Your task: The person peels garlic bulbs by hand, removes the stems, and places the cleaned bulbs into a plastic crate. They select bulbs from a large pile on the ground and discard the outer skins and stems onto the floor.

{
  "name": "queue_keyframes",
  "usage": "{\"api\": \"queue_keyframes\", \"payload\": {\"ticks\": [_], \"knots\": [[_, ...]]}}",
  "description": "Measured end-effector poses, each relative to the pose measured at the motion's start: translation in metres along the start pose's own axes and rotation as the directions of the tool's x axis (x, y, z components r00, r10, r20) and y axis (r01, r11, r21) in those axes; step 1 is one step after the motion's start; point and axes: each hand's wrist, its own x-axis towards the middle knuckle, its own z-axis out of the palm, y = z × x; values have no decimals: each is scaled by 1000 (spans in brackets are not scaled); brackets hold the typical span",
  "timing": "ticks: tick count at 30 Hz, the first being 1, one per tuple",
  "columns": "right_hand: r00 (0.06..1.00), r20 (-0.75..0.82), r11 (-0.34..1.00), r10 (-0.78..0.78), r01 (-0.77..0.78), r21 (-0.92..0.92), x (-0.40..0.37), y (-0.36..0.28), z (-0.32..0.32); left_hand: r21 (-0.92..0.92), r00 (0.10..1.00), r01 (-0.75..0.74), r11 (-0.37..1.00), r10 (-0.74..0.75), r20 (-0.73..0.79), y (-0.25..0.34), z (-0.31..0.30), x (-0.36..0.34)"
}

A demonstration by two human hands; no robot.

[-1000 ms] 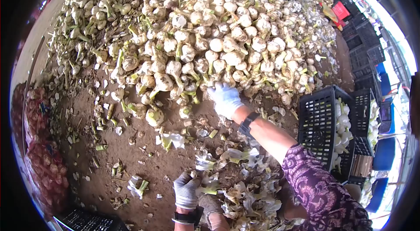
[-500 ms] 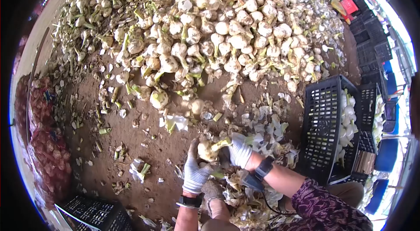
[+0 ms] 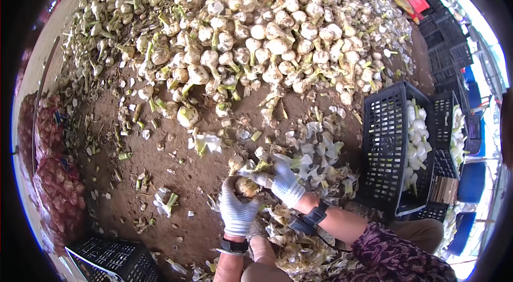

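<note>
A garlic bulb [image 3: 247, 187] with earthy outer skin sits between my two gloved hands, low over the littered ground. My left hand [image 3: 239, 212], in a striped white glove, closes round it from the left and below. From the right, my right hand [image 3: 287, 185], gloved too, has its soiled fingers on the bulb's upper side by the greenish stalk [image 3: 262, 165]. Those fingertips are partly hidden. Just beyond my left fingertips lies another small bulb [image 3: 235, 162]. A dark device [image 3: 302, 225] with a cord hangs under my right wrist.
A large heap of untrimmed garlic [image 3: 267, 36] spreads ahead. On the right a black crate [image 3: 382, 148] holds cleaned white bulbs, with more crates behind. Peeled skins [image 3: 320, 159] litter the ground. Red net sacks [image 3: 59, 191] and another black crate [image 3: 115, 258] are left.
My right hand has moved left and slightly down, its fingers now over the bulb instead of out along the stalk. The view has shifted slightly, moving the heap up and left in frame.
</note>
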Motion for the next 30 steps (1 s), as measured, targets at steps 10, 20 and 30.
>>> {"api": "queue_keyframes", "payload": {"ticks": [10,20,30], "knots": [[997,-64,996,40,-45,-83,-10,6,2,573,946,-242,783,321,-38,11,-2,-11],[985,173,998,27,-36,48,-11,13,-12,-174,998,66,983,-67,1,3,-13,-13],[993,118,998,-18,24,-50,-12,8,3,213,991,-118,970,128,-35,1,-15,-19]]}}
